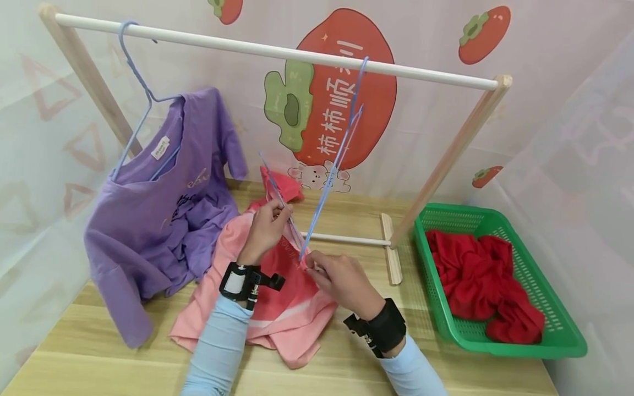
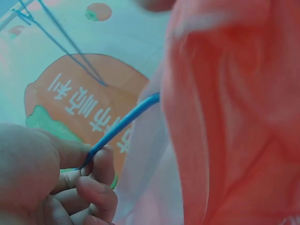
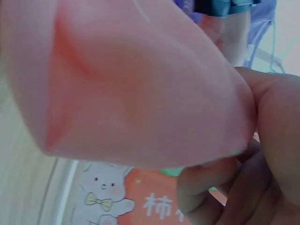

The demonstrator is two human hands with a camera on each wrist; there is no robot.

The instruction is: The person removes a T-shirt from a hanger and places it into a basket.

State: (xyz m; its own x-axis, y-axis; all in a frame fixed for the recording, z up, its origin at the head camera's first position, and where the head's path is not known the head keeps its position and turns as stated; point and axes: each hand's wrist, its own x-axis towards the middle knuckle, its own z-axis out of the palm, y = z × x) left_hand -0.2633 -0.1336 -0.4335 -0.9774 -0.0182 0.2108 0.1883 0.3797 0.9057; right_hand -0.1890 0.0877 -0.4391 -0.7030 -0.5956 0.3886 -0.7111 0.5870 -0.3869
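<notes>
My left hand (image 1: pixel 267 228) pinches a thin blue hanger (image 2: pixel 124 122). In the left wrist view, one end of this hanger goes in at the edge of a pink and red shirt (image 2: pixel 234 117). My right hand (image 1: pixel 342 278) grips a bit of the pink shirt (image 1: pixel 292 297) near its neckline; in the right wrist view, pale pink cloth (image 3: pixel 154 93) runs from between thumb and fingers. The shirt's lower part spreads over the wooden table. A second blue hanger (image 1: pixel 327 192) hangs edge-on from the rack's rod, beside my right hand in the head view.
A purple shirt (image 1: pixel 163 203) hangs on a blue hanger at the left end of the white rod (image 1: pixel 267 50). The rack's wooden post (image 1: pixel 446 159) stands at right. Beyond it, a green basket (image 1: pixel 495 220) holds crumpled red cloth (image 1: pixel 475 275). A printed curtain closes the back.
</notes>
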